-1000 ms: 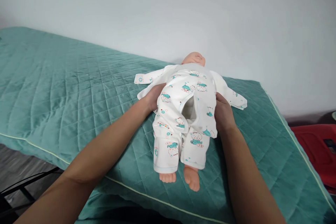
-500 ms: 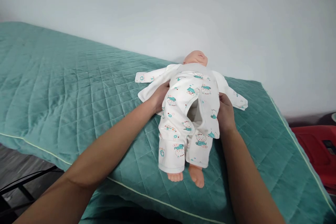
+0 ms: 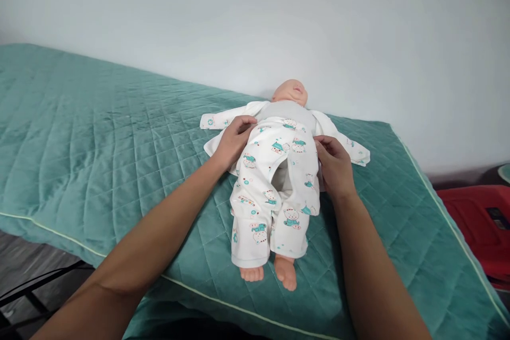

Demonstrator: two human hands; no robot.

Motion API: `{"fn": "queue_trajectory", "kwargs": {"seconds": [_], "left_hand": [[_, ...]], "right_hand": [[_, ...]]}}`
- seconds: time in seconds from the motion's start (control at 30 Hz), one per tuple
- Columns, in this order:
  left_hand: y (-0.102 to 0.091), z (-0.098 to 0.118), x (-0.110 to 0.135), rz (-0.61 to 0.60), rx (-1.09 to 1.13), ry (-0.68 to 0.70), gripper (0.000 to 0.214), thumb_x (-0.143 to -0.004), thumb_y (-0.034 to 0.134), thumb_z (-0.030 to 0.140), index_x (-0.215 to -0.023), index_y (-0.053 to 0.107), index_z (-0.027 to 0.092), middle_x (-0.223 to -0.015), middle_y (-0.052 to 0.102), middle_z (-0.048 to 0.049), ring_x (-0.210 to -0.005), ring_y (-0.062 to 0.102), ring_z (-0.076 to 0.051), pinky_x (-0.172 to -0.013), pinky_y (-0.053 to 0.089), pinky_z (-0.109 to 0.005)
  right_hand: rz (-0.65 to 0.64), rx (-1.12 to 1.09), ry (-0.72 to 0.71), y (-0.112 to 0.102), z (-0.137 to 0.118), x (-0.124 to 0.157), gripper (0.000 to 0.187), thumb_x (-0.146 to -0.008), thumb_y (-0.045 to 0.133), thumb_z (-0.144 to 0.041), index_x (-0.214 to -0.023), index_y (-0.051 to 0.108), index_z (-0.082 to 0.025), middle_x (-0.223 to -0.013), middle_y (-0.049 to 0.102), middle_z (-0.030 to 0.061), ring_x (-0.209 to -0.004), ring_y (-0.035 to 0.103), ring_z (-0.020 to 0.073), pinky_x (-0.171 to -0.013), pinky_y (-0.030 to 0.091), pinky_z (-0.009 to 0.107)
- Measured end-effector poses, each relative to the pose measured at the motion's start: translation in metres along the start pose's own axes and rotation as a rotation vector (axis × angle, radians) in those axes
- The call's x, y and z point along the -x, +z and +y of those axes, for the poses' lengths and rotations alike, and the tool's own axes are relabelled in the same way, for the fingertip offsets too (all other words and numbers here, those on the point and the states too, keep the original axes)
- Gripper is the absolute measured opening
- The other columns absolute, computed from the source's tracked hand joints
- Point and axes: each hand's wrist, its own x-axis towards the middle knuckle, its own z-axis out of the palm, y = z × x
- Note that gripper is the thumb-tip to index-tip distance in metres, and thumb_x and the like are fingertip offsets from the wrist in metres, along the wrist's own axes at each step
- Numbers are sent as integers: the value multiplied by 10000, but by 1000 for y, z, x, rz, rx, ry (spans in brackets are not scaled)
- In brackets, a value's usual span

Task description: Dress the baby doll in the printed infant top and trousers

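A baby doll (image 3: 289, 92) lies on its back, feet toward me, on a green quilted bedcover (image 3: 131, 159). It wears white printed split-crotch pants (image 3: 255, 180), pulled up over its belly, with both bare feet sticking out below. Under its arms is a white printed jacket (image 3: 333, 127), spread open with the sleeves out to the sides. My left hand (image 3: 235, 141) pinches the pants' waist edge on the left side. On the other side, my right hand (image 3: 334, 166) has thumb and fingers closed at the pants' waist; the fingertips are partly hidden.
Behind the bed rises a plain pale wall (image 3: 199, 16). A red plastic object (image 3: 474, 218) stands beyond the bed's right edge. At lower left are a black metal frame (image 3: 40, 281) and a grey wood-look floor (image 3: 24, 249).
Both hands have come up from beside the pants to their waist edge, with more of the fingers showing. The doll appears slightly farther left in view.
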Motion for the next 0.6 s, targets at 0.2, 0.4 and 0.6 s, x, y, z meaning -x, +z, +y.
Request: {"fn": "queue_trajectory", "kwargs": {"seconds": [0.2,0.4,0.6], "left_hand": [[-15,-7,-10,-186,-98,128,101,-847,675,292,-911,658,216,-1289,604,-57,-1219,566,-204,-1108,416,-381],[-16,-2,-15,-230,-287,272,87,-861,656,304,-864,644,217,-1224,602,-76,-1221,537,-229,-1062,439,-411],[-8,3,-11,-182,-357,361,121,-908,587,321,-852,588,214,-967,665,-38,-933,600,-192,-898,479,-356]], "right_hand": [[-47,-21,3,-3,3,-3,201,-832,733,-421,-929,678,-254,-910,652,-13,-799,565,149,-716,445,283],[-170,-8,67,-6,4,-5,232,-865,686,-470,-878,581,-264,-778,533,-42,-602,412,122,-544,337,274],[-144,162,-240,-3,-4,-6,179,-896,622,-373,-781,567,-246,-942,570,9,-884,535,180,-796,432,331]]}}
